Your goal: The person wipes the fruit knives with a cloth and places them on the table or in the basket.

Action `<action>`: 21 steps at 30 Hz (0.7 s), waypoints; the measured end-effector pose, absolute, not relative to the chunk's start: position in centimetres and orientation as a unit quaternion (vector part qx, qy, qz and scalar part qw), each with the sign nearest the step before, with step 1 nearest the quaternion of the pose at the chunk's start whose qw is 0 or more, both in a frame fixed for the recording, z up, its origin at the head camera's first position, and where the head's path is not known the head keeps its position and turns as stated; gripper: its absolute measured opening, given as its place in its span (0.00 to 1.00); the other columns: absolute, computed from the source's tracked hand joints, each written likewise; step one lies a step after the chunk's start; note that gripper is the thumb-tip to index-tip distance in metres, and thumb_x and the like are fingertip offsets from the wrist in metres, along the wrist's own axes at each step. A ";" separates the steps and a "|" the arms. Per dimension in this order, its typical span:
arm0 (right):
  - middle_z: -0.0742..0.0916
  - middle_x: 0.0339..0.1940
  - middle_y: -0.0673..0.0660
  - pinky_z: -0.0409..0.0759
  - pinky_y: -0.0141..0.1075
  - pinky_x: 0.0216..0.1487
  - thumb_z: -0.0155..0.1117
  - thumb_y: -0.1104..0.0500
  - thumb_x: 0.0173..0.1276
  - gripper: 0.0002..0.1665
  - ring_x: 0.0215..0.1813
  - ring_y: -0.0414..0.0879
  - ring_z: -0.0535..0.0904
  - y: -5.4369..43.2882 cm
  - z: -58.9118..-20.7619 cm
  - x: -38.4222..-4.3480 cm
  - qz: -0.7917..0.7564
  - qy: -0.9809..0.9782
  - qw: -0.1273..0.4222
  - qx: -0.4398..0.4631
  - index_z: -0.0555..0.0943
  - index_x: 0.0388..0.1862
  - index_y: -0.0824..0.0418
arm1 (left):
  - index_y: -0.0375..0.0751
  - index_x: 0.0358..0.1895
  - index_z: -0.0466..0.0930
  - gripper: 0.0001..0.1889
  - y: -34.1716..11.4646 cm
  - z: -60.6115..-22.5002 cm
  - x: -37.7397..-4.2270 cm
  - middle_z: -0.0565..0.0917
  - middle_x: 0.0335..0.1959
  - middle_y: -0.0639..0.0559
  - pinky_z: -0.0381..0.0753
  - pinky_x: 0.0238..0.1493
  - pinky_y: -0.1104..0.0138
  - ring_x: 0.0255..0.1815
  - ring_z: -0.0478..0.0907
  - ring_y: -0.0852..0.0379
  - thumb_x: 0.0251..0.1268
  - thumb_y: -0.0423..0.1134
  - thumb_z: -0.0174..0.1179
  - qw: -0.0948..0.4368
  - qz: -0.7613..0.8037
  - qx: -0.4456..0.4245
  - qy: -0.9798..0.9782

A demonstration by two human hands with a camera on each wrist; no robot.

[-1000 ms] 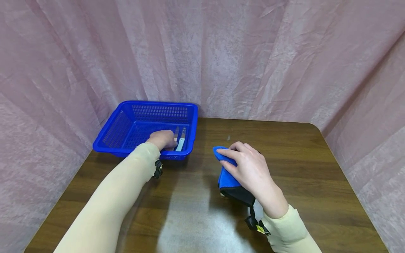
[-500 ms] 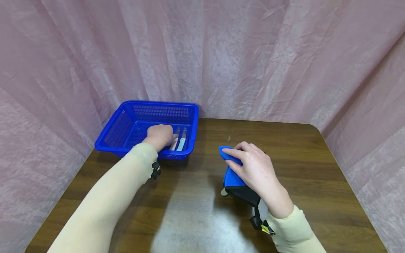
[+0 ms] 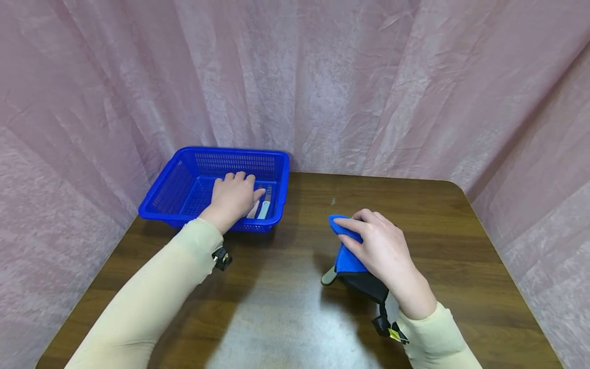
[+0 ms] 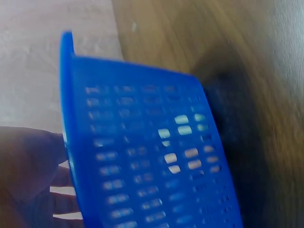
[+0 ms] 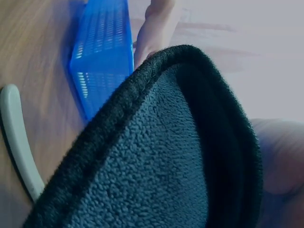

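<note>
My left hand [image 3: 232, 197] hovers over the front of the blue plastic basket [image 3: 152, 207], fingers spread and holding nothing. Beside its thumb, two small knives lie in the basket: one has a light blue handle [image 3: 264, 210], the other a pale pink handle [image 3: 252, 210] partly covered by the hand. On the right, my right hand [image 3: 380, 246] pinches a folded blue cloth [image 3: 349, 260] with a dark edge. From under the cloth's left side sticks a grey-green handle [image 3: 329, 277]; in the right wrist view this handle [image 5: 19, 137] lies on the wood, its far end hidden.
The basket has slotted walls and stands at the back left of the brown wooden table [image 3: 295, 318]. A pink curtain [image 3: 350, 87] hangs behind and along the sides. Small black wrist devices [image 3: 222, 258] sit on both sleeves.
My left hand has lifted off the knives and spread its fingers, uncovering the pink handle. My right hand has slid the cloth to the right, exposing more of the grey-green handle.
</note>
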State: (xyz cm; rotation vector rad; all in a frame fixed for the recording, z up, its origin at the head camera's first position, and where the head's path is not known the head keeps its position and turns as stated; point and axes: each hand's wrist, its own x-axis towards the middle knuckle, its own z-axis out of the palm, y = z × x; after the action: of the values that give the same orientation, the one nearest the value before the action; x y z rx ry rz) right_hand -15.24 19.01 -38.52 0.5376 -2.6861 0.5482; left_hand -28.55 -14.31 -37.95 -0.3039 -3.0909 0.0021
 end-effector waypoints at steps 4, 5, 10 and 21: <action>0.88 0.48 0.52 0.84 0.49 0.44 0.82 0.56 0.70 0.22 0.50 0.51 0.84 19.6 -38.7 -15.2 0.193 -0.948 0.172 0.186 0.93 0.63 0.46 | 0.36 0.75 0.77 0.32 -13.5 -37.6 -27.3 0.78 0.74 0.34 0.70 0.72 0.32 0.74 0.73 0.30 0.88 0.60 0.53 0.049 -0.008 -0.120 -0.992; 0.88 0.48 0.52 0.84 0.49 0.44 0.82 0.56 0.70 0.22 0.50 0.51 0.84 19.7 -38.7 -15.1 0.191 -0.949 0.171 0.185 0.93 0.63 0.46 | 0.37 0.76 0.76 0.32 -13.2 -37.6 -27.0 0.77 0.75 0.34 0.71 0.72 0.33 0.75 0.72 0.30 0.88 0.60 0.53 0.056 -0.007 -0.126 -0.990; 0.89 0.49 0.53 0.84 0.50 0.44 0.82 0.56 0.70 0.23 0.51 0.52 0.85 20.2 -38.9 -15.1 0.187 -0.953 0.161 0.176 0.92 0.63 0.47 | 0.37 0.74 0.78 0.32 -12.2 -37.5 -25.5 0.78 0.75 0.34 0.76 0.67 0.35 0.75 0.74 0.32 0.86 0.60 0.57 0.118 0.004 -0.165 -0.979; 0.89 0.48 0.53 0.84 0.51 0.43 0.82 0.56 0.71 0.23 0.50 0.52 0.85 21.5 -39.0 -15.0 0.183 -0.957 0.158 0.163 0.92 0.63 0.46 | 0.35 0.68 0.83 0.31 -9.7 -37.9 -22.5 0.83 0.69 0.33 0.80 0.62 0.36 0.72 0.78 0.31 0.77 0.58 0.69 0.258 -0.005 -0.238 -0.936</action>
State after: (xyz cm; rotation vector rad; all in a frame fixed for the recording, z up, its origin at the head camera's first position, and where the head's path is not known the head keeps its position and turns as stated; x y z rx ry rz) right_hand -14.97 21.55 -39.03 0.4650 -2.7363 0.5236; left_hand -22.48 -9.73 -37.87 -0.6442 -2.5383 -0.0134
